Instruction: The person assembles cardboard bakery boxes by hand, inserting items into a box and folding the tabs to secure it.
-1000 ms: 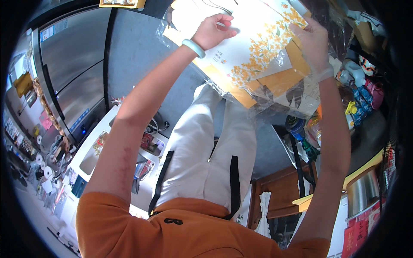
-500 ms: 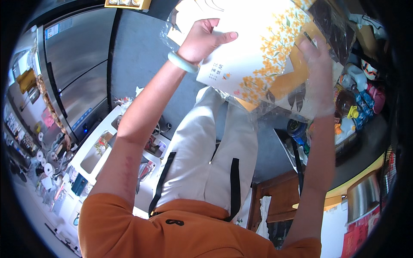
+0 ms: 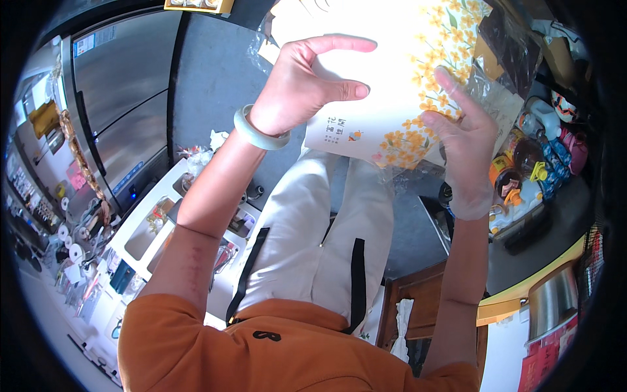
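A white printed sheet or flat package (image 3: 366,124) with yellow flowers on it fills the top middle, its upper part washed out by glare. My left hand (image 3: 294,85), with a pale green bangle on the wrist, is over its left side. Its thumb and index finger stretch out apart, with nothing seen between them. On the right, my right hand (image 3: 467,134) wears a thin clear glove. Thumb and index finger are spread over the flower print; the other fingers are curled or hidden. Crinkled clear plastic wrap (image 3: 499,85) lies beyond it.
Bottles (image 3: 506,176) and other goods crowd a dark counter (image 3: 548,228) at the right. A steel-fronted appliance (image 3: 124,85) stands at the left. Below it is a white cart (image 3: 140,238) with filled compartments. A yellow box (image 3: 199,5) shows at the top edge.
My right hand has moved left and down onto the flower print. The thumb and index finger of my left hand have spread wider. The printed piece now covers the orange-yellow layer seen before.
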`<state>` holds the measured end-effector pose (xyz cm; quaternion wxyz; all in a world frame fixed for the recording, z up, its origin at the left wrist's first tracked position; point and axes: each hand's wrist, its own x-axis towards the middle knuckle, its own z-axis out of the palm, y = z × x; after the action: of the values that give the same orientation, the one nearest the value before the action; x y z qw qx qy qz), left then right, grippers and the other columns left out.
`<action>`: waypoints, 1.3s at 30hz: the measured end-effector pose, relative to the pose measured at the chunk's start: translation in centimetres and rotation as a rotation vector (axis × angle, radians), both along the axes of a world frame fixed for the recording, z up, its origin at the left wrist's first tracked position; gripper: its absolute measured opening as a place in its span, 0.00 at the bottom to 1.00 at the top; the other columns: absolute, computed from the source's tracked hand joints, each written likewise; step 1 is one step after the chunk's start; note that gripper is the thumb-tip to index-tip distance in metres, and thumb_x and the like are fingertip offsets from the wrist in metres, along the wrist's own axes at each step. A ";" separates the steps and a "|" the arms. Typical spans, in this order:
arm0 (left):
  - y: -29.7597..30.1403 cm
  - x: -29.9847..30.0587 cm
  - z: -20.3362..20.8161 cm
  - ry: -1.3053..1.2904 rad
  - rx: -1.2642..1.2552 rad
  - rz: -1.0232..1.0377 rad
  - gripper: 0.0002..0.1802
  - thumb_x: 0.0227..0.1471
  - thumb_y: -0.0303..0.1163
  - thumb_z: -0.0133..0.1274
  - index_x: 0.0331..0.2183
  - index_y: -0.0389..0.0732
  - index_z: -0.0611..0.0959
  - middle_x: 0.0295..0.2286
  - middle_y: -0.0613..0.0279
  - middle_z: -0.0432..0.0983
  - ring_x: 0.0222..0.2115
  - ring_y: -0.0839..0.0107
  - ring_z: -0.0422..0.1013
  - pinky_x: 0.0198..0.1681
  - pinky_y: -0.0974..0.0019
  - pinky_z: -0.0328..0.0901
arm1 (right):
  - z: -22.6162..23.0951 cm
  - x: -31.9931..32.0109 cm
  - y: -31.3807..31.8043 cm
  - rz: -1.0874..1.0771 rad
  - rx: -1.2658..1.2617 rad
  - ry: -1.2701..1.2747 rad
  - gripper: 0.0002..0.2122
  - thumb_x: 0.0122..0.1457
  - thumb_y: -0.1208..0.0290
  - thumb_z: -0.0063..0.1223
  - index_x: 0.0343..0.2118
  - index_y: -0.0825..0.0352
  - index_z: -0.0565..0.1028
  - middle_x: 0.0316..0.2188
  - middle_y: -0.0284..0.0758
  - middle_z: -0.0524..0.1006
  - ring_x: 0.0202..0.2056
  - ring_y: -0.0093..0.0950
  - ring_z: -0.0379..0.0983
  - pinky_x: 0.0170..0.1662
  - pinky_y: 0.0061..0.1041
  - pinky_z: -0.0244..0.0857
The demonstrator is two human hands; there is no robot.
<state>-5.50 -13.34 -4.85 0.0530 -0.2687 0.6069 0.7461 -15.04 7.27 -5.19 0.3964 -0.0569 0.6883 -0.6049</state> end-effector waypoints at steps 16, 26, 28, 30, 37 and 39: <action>2.5 1.4 -0.7 0.050 -0.563 0.086 0.15 0.37 0.27 0.66 0.33 0.39 0.85 0.22 0.63 0.71 0.19 0.80 0.64 0.24 0.75 0.63 | -0.4 0.7 -0.6 -0.046 0.101 0.423 0.11 0.50 0.83 0.55 0.37 0.67 0.79 0.31 0.34 0.71 0.34 0.25 0.69 0.39 0.21 0.64; 2.9 1.4 1.7 0.075 -0.900 0.048 0.09 0.36 0.22 0.65 0.27 0.40 0.86 0.34 0.64 0.74 0.31 0.78 0.69 0.37 0.75 0.63 | 1.7 1.3 -1.0 -0.086 0.300 0.608 0.04 0.49 0.78 0.57 0.29 0.67 0.78 0.35 0.34 0.67 0.40 0.28 0.64 0.43 0.24 0.60; 2.7 1.6 4.1 0.123 -0.968 -0.026 0.08 0.36 0.24 0.66 0.26 0.40 0.86 0.33 0.64 0.75 0.31 0.78 0.70 0.36 0.76 0.63 | 3.5 1.4 -0.3 -0.008 0.328 0.698 0.03 0.48 0.77 0.57 0.28 0.67 0.77 0.37 0.34 0.67 0.42 0.29 0.62 0.44 0.25 0.59; 2.4 1.9 6.8 0.059 -0.814 -0.096 0.07 0.38 0.26 0.66 0.25 0.38 0.85 0.28 0.63 0.76 0.27 0.78 0.71 0.33 0.76 0.63 | 5.3 1.8 0.4 0.068 0.333 0.814 0.03 0.48 0.77 0.56 0.27 0.67 0.77 0.36 0.34 0.68 0.41 0.30 0.62 0.43 0.26 0.59; 1.8 1.9 16.1 -0.006 -0.690 -0.660 0.06 0.42 0.26 0.62 0.24 0.34 0.82 0.19 0.57 0.76 0.18 0.71 0.73 0.21 0.73 0.64 | 13.2 2.1 2.1 0.243 0.105 0.385 0.02 0.46 0.79 0.56 0.25 0.69 0.76 0.21 0.36 0.71 0.26 0.29 0.69 0.32 0.27 0.63; 2.5 0.9 18.8 -0.065 -0.514 -0.837 0.08 0.45 0.29 0.61 0.27 0.34 0.82 0.20 0.57 0.77 0.18 0.69 0.73 0.20 0.71 0.65 | 15.6 1.8 2.3 0.344 0.054 0.443 0.02 0.46 0.80 0.56 0.24 0.69 0.76 0.19 0.36 0.71 0.25 0.29 0.70 0.31 0.27 0.63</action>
<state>-4.58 -10.86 13.96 0.2990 -0.0292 0.8254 0.4781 -13.22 9.53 10.37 0.3344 -0.2933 0.7543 -0.4830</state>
